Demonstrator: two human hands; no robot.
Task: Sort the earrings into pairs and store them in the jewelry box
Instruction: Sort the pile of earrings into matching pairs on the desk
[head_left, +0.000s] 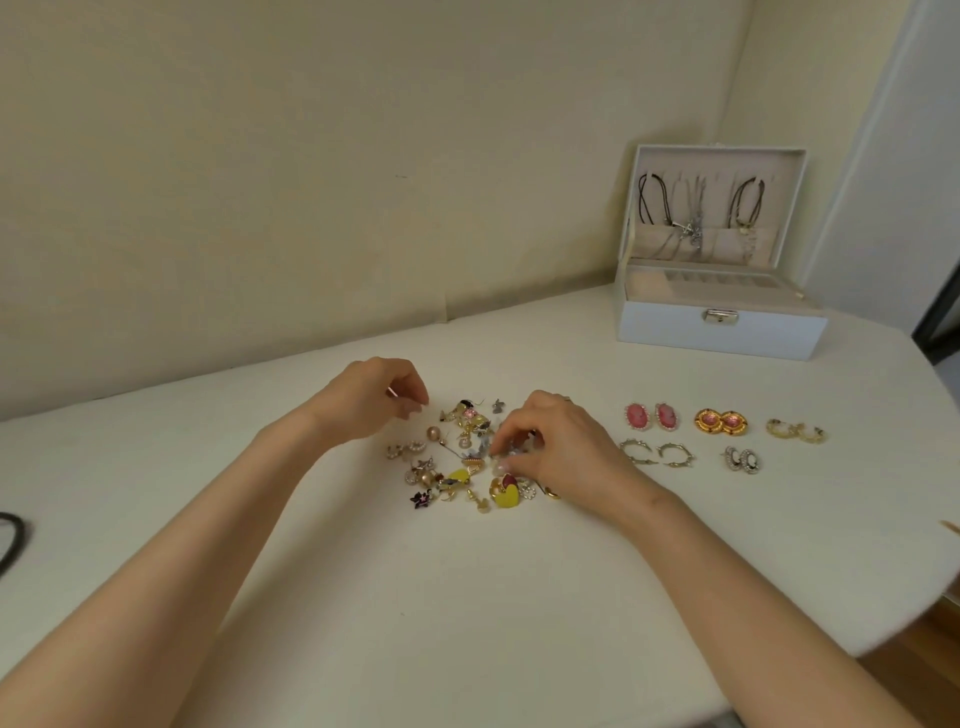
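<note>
A loose pile of mixed earrings (465, 460) lies in the middle of the white table, among them a yellow heart (506, 497). My right hand (566, 447) reaches into the pile's right side and pinches a small silvery earring (511, 452) between thumb and fingertips. My left hand (369, 400) hovers at the pile's upper left with its fingers curled; I cannot tell whether it holds anything. The white jewelry box (722, 332) stands open at the back right, with necklaces hanging in its lid.
Several pairs lie in rows right of the pile: pink ovals (638, 415), gold rounds (709, 421), gold hoops (779, 428), spiked silver hoops (636, 449), small black-and-white ovals (748, 460). A black band (10, 540) lies at the left edge. The table's rounded edge runs along the right.
</note>
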